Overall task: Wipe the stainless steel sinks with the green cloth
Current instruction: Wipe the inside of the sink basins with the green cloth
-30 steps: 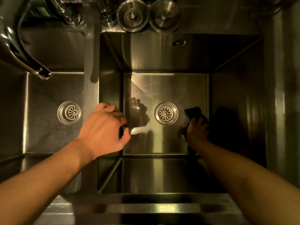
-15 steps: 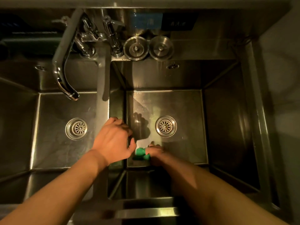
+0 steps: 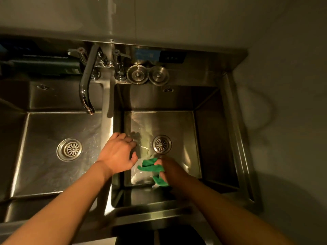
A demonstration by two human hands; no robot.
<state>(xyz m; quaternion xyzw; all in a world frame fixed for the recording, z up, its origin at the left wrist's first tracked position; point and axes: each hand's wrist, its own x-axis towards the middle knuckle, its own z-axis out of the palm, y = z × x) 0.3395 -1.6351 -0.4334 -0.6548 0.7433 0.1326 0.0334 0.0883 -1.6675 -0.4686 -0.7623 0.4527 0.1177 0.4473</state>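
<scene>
Two stainless steel sinks sit side by side: the left sink (image 3: 44, 131) and the right sink (image 3: 208, 138), each with a round drain. My right hand (image 3: 169, 171) reaches into the right sink and grips the green cloth (image 3: 150, 167) at the front left of the basin floor, near the drain (image 3: 161, 144). My left hand (image 3: 118, 153) rests on the divider (image 3: 107, 110) between the sinks, fingers curled over its edge.
A curved faucet spout (image 3: 85, 92) hangs over the left sink's back right corner. Two round drain plugs (image 3: 147, 75) sit on the back ledge beside the tap handles (image 3: 116, 64). A wall (image 3: 283, 121) borders the right side.
My right hand has drawn the cloth from right of the drain to the basin's front left. The view has pulled back and tilted up. My left hand stays on the divider.
</scene>
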